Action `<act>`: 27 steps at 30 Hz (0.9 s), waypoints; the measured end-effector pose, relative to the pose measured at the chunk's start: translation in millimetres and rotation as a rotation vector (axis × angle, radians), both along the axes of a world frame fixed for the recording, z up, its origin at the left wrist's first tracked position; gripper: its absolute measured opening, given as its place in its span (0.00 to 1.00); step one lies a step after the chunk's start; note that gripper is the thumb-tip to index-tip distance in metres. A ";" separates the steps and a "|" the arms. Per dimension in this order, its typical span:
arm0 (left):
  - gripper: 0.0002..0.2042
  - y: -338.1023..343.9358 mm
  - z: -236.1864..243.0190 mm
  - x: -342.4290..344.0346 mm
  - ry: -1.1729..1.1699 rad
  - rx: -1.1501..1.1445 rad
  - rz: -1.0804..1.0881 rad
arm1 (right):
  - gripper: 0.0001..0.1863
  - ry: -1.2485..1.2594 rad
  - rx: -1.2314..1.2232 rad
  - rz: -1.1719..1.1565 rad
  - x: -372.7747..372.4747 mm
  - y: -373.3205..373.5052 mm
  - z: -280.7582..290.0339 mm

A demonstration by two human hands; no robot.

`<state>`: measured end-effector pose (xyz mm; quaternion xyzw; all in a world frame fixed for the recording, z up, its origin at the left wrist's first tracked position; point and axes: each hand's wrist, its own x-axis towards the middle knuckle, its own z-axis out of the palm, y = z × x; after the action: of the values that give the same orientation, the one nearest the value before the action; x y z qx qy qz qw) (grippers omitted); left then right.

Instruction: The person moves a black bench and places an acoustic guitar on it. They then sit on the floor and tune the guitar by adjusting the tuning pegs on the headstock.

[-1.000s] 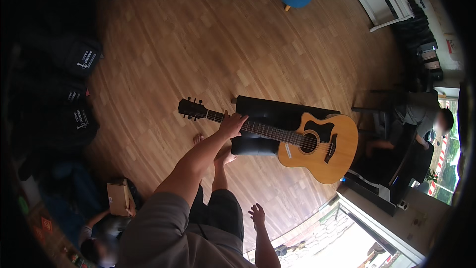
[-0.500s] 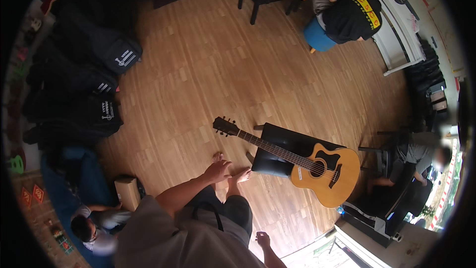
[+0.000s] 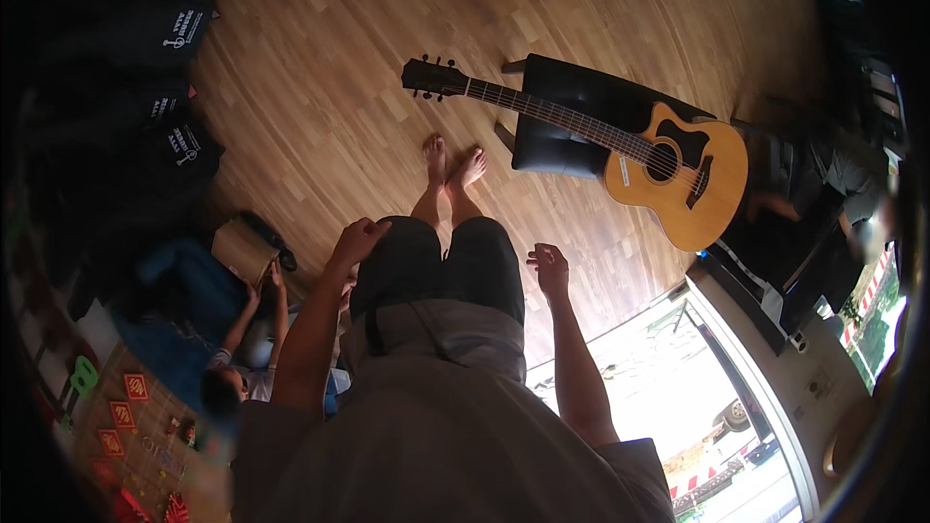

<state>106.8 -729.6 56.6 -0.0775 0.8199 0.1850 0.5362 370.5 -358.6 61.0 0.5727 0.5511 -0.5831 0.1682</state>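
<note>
While the left hand [image 3: 358,241] and right hand [image 3: 550,269] hang half-curled and empty, a guitar [image 3: 712,208] overhangs a black bench [image 3: 567,87] at both ends, wood floor [image 3: 320,87] stretching leftward to dark bags [image 3: 179,167].

Head-worn fisheye view, downward past the near torso [image 3: 436,416] to feet [image 3: 471,169] and wooden floor [image 3: 349,58] farther off

Black bags [image 3: 179,155], blue sofa [image 3: 179,273], brown box [image 3: 245,249]; wood-plank floor [image 3: 329,68]

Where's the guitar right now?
In the head view, the guitar lies mostly right of centre on the black bench, its headstock past the bench's left end.
</note>
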 end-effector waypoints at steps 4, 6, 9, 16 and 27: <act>0.29 9.9 -25.2 -4.5 0.013 -0.040 0.102 | 0.12 0.079 -0.061 0.076 -25.5 -3.8 -59.8; 0.27 9.2 -59.1 -10.0 0.048 -0.052 0.045 | 0.11 0.111 -0.092 0.119 -22.0 -15.2 -91.0; 0.27 2.9 -152.8 -30.9 0.077 -0.049 0.011 | 0.11 0.055 -0.034 0.384 -44.4 -25.4 -116.7; 0.26 -56.7 -434.7 -109.7 0.198 -0.023 0.047 | 0.11 0.108 -0.128 0.574 -106.0 -65.5 -215.5; 0.35 -240.0 -708.4 -142.9 0.466 -0.737 0.255 | 0.16 0.268 -0.058 1.439 -228.9 -83.3 -333.6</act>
<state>-36.1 -969.5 -651.9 -0.3200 0.9137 -0.0423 0.2469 141.6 -442.0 -272.6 -0.0121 0.7911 -0.4076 0.4560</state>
